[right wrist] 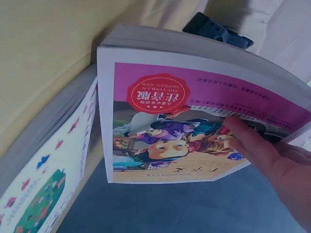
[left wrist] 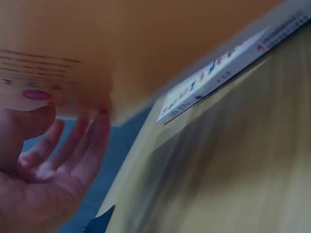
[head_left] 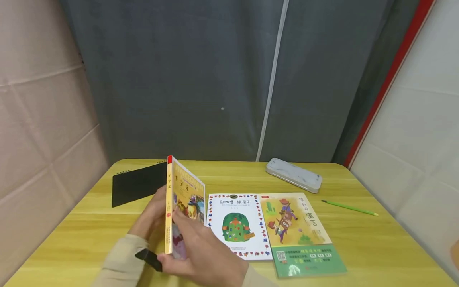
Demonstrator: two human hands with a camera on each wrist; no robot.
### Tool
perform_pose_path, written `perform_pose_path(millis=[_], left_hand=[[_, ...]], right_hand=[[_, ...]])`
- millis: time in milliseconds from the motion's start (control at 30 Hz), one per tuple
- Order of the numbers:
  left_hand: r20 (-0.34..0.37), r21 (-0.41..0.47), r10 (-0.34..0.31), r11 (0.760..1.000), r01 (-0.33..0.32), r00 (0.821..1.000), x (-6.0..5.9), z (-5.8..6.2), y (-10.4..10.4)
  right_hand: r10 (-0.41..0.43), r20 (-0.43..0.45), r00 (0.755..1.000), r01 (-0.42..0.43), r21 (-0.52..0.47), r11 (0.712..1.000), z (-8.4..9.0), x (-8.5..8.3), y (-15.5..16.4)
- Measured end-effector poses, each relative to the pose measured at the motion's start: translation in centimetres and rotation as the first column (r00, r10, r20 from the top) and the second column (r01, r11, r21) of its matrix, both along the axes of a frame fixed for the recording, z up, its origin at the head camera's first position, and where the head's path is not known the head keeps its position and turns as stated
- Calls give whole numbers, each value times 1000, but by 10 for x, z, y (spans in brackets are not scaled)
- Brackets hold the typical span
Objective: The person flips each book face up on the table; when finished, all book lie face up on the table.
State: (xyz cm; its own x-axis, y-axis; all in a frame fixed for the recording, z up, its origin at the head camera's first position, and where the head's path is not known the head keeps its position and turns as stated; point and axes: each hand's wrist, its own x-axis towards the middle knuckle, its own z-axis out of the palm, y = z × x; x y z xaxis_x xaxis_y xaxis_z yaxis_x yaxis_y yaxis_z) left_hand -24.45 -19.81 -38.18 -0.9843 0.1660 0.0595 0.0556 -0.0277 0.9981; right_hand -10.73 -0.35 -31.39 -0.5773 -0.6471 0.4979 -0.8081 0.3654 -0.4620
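A yellow paperback book [head_left: 188, 187] stands upright over the table's left half, its spine turned toward me. My left hand [head_left: 153, 215] holds it from the left and is partly hidden behind it. In the left wrist view, that hand's thumb lies on the book's orange back cover [left wrist: 121, 53], with the fingers at its edge. My right hand [head_left: 211, 251] grips the lower spine and front cover. The right wrist view shows a finger of the right hand [right wrist: 272, 165] on the illustrated cover [right wrist: 160, 136], which has a pink band.
Just right of the held book lies a white picture book [head_left: 238, 227], beside a yellow-and-green book [head_left: 301, 239]. A black spiral notebook [head_left: 138, 185] is at the left. Behind the books sits a pale pencil case [head_left: 294, 175], with a green pencil [head_left: 349, 208] to its right.
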Motion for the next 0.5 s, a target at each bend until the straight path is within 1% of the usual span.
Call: perform_pose_path(millis=[33,67,133,200,267,333,367,433,500], left_hand=[[1,-36,24,999,-24,1000,-2,3,-1],[4,-43,41,998,-40,999,-3,6,-2],[2,-40,77,996,-77,997,-3,13,-3],[-8,-26,109,994,-109,994,-2,22,-4],[-16,-32,121,992,-121,993,2,32,-5],[-38,-123,120,985,-124,992,7,42,-6],[-50,-189,112,975,-120,992,9,48,-7],[-60,-318,80,943,-95,995,12,58,-8],[-57,-417,46,907,-66,997,13,63,-10]], right_hand=[[-20,13,1000,20,14,1000,-1,0,0],[-44,23,999,43,30,999,-1,-1,0],[-83,31,996,81,47,996,-2,-2,-1],[-112,28,993,110,48,993,-2,-4,-1],[-126,3,992,126,34,991,-2,-7,-2],[-125,-43,991,126,15,992,-3,-9,-4],[-127,-63,990,128,11,992,-4,-10,-6],[-137,-73,988,139,23,990,-6,-11,-10],[-147,-62,987,152,69,986,-8,-10,-14]])
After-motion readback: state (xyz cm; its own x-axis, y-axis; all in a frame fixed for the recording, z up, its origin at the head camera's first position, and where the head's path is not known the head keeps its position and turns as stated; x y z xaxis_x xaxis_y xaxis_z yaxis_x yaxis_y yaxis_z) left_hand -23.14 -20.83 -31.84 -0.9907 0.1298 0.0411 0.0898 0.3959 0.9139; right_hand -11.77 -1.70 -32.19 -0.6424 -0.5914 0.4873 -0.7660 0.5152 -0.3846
